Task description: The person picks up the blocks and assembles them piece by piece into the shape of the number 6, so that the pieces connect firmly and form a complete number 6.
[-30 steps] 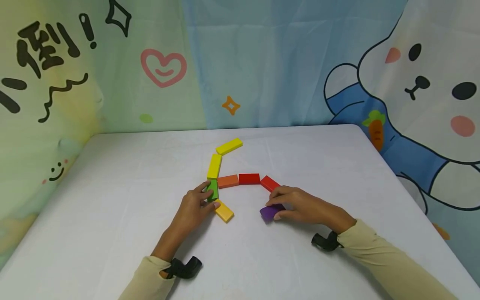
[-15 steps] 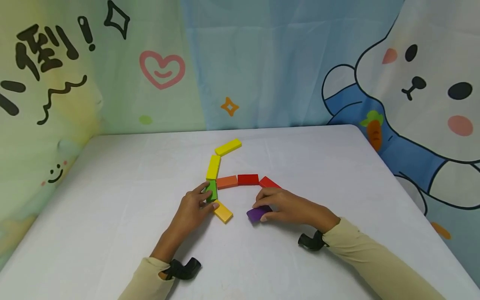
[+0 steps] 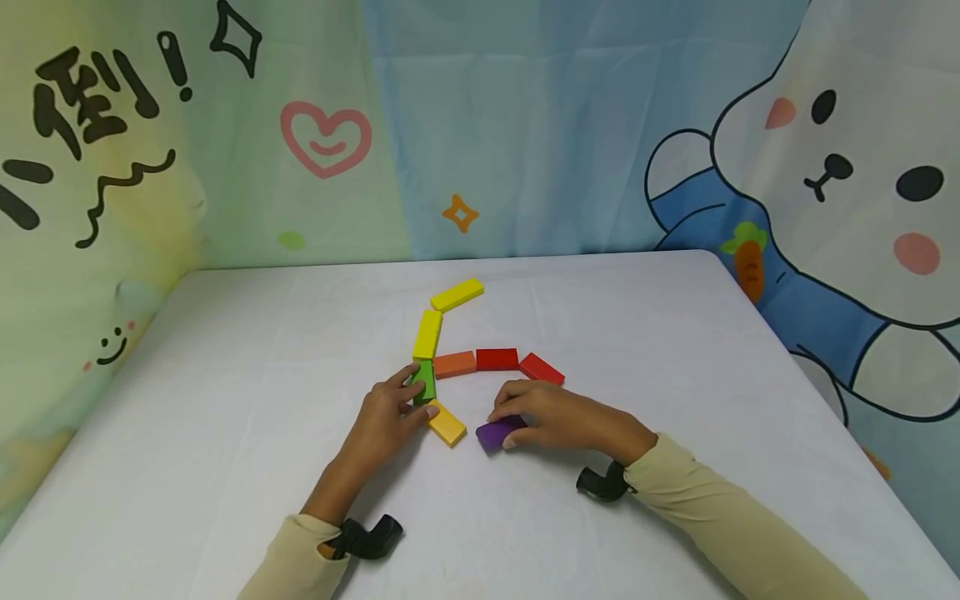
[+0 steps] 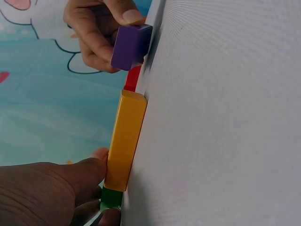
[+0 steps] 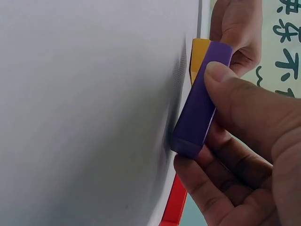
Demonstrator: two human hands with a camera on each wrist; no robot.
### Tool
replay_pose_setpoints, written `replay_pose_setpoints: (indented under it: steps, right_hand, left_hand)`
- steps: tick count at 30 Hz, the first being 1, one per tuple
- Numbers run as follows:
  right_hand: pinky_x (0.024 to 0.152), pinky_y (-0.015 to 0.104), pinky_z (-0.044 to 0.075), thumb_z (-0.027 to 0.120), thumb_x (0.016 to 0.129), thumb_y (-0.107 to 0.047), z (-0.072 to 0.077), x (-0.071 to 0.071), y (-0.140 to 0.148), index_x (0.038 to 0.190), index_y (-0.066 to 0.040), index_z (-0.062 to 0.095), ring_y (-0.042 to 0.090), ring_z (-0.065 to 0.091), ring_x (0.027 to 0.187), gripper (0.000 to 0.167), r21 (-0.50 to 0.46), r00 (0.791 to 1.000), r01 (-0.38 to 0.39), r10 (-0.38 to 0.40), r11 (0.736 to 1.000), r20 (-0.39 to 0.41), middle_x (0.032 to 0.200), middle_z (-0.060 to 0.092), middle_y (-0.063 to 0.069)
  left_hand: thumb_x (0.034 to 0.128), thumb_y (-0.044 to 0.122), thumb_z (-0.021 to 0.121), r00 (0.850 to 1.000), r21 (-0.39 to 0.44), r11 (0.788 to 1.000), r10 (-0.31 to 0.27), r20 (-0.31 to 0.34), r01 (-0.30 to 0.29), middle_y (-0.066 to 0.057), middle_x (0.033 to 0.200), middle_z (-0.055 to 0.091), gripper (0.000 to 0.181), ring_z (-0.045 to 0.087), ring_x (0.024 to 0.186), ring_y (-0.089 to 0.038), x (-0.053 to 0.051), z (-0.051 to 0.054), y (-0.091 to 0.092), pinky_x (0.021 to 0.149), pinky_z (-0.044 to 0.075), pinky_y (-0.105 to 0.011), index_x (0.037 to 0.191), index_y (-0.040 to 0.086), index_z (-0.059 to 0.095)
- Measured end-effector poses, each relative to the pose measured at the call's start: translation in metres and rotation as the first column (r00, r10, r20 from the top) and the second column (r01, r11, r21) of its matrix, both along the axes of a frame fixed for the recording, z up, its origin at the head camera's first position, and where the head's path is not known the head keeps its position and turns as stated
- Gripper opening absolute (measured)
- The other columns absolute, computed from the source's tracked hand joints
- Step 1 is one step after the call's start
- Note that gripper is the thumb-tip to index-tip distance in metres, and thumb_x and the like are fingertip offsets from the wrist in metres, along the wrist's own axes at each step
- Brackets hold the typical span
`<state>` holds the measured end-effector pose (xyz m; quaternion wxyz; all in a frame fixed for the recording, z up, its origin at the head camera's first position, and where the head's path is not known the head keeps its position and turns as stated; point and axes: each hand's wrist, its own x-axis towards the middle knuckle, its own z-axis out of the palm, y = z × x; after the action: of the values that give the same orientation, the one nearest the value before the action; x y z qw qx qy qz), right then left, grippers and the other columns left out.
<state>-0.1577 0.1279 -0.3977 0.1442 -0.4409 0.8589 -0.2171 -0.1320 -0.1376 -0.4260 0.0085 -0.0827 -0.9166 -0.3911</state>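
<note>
My right hand [image 3: 562, 417] pinches a purple block [image 3: 493, 435] between thumb and fingers. In the right wrist view the purple block [image 5: 197, 101] is tilted, the thumb across its face. It is just right of a golden-yellow block [image 3: 448, 425], with a small gap in the head view. My left hand [image 3: 384, 423] holds a green block [image 3: 425, 381] with curled fingers, partly covering it. Its thumb touches the golden-yellow block, whose upper end meets the green one. The left wrist view shows the golden-yellow block [image 4: 126, 141] lying flat.
Two yellow blocks [image 3: 427, 335] lead away from the green one towards the table's far edge. An orange block [image 3: 454, 365] and two red blocks [image 3: 497, 359] curve off to the right. All lie on a white-covered table [image 3: 225, 417] before a printed backdrop [image 3: 525, 125].
My right hand has carried the purple block leftwards, close to the golden-yellow block. More of the right-hand red block shows now. The left hand has stayed in place.
</note>
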Motion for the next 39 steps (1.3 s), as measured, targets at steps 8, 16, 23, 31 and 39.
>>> replay_pose_setpoints:
  steps: [8, 16, 23, 31, 39]
  right_hand:
    - [0.088, 0.024, 0.048, 0.075, 0.087, -0.029, -0.001, 0.001, -0.008, 0.117, -0.015, 0.072, 0.009, 0.053, 0.103, 0.034, 0.046, 0.999, 0.034, -0.036, 0.998, 0.036, 0.109, 0.058, -0.007]
    - [0.087, 0.025, 0.048, 0.076, 0.085, -0.03, -0.004, 0.0, -0.012, 0.115, -0.014, 0.072, 0.007, 0.053, 0.099, 0.034, 0.035, 0.999, 0.031, -0.031, 0.999, 0.015, 0.105, 0.058, -0.007]
    - [0.086, 0.025, 0.048, 0.077, 0.084, -0.032, -0.003, 0.0, -0.017, 0.114, -0.014, 0.073, 0.008, 0.054, 0.097, 0.034, 0.046, 0.998, 0.052, -0.053, 0.998, 0.016, 0.102, 0.059, -0.007]
    - [0.085, 0.025, 0.048, 0.08, 0.082, -0.03, -0.002, 0.002, -0.022, 0.111, -0.014, 0.073, 0.008, 0.054, 0.095, 0.033, 0.056, 0.995, 0.095, -0.096, 0.994, 0.023, 0.099, 0.06, -0.008]
    - [0.082, 0.025, 0.048, 0.081, 0.08, -0.032, -0.001, 0.006, -0.026, 0.109, -0.017, 0.074, 0.007, 0.052, 0.091, 0.033, 0.086, 0.99, 0.138, -0.14, 0.987, 0.024, 0.095, 0.059, -0.01]
  left_hand:
    - [0.0841, 0.015, 0.078, 1.0, -0.003, 1.0, -0.01, -0.017, 0.01, -0.008, 0.144, 0.049, 0.049, 0.055, 0.083, -0.018, 0.0, 0.0, 0.0, 0.072, 0.05, -0.027, 0.126, -0.004, 0.061]
    - [0.0849, 0.016, 0.077, 1.0, -0.005, 1.0, 0.006, -0.005, -0.006, -0.007, 0.145, 0.048, 0.05, 0.056, 0.087, -0.019, 0.001, 0.001, 0.001, 0.076, 0.05, -0.031, 0.127, -0.004, 0.06]
    - [0.0846, 0.016, 0.077, 1.0, -0.002, 1.0, 0.008, -0.012, -0.008, -0.008, 0.145, 0.048, 0.05, 0.058, 0.088, -0.02, 0.002, 0.001, 0.001, 0.078, 0.052, -0.032, 0.127, -0.004, 0.06]
    - [0.0847, 0.017, 0.077, 1.0, -0.007, 1.0, 0.011, -0.009, -0.011, -0.008, 0.144, 0.049, 0.05, 0.058, 0.088, -0.02, 0.001, 0.001, 0.001, 0.077, 0.052, -0.032, 0.127, -0.003, 0.06]
    - [0.0846, 0.018, 0.077, 1.0, -0.009, 1.0, 0.013, -0.001, -0.013, -0.007, 0.145, 0.048, 0.051, 0.058, 0.089, -0.02, 0.001, 0.0, 0.0, 0.078, 0.052, -0.032, 0.128, -0.002, 0.06]
